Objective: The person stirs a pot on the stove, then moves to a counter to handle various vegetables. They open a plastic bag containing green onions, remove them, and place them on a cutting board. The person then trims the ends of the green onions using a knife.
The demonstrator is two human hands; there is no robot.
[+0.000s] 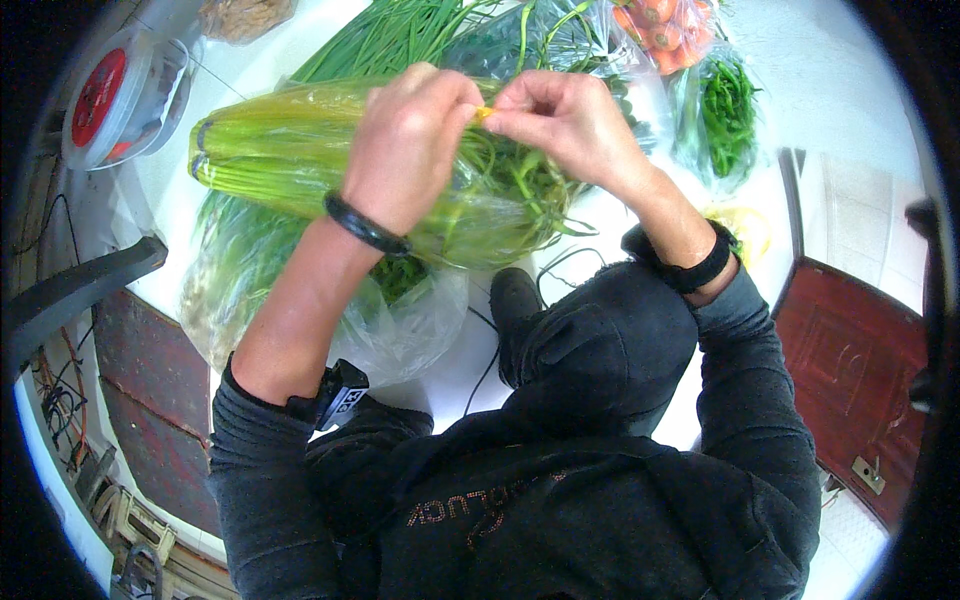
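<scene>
A large bundle of long green vegetable stalks [277,142] in a clear, yellowish plastic bag lies sideways in front of me. Bluish bands wrap its left end, and thin curled green stems stick out at the right. Above the bag, my left hand [412,135] and my right hand [566,120] meet, fingertips pinching a small yellow piece [482,113] between them; whether it is tape or part of the bag I cannot tell. Under the bundle lies another clear bag of leafy greens [247,247], its roots or stem ends at the lower left.
Long green leaves [375,37], bagged carrots [664,34] and bagged green peppers [727,112] lie beyond. A lidded plastic tub [112,105] stands at the left. A yellow bag [746,229] lies at the right. A cable [487,367] runs by my shoe [514,292]; a reddish-brown door [847,375] is at the right.
</scene>
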